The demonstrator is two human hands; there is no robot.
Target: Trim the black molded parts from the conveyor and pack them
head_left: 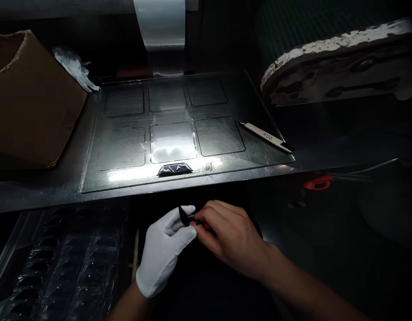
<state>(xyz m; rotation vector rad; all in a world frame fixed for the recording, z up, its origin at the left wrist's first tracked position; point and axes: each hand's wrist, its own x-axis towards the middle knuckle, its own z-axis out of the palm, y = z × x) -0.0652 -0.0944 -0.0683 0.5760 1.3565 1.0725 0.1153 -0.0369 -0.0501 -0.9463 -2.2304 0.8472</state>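
In a white glove, my left hand [164, 247] pinches a small black glossy part [183, 216] between thumb and fingers. My bare right hand [230, 229] closes its fingertips on the right end of the same part. Both hands are below the front edge of the worktop, close together. On the sheet above them lies a dark trapezoid-shaped piece [174, 169], near the front edge and apart from my hands. Fingers hide much of the held part, so its exact kind does not show.
A clear sheet [168, 116] with marked rectangles covers the metal worktop. On it rests a white cutter-like tool marked A06 [264, 134]. A cardboard box [31, 102] and white glove [75, 67] stand left, above plastic trays [65, 263]. Red-handled tool [318, 182] and belt machine [343, 67] are right.
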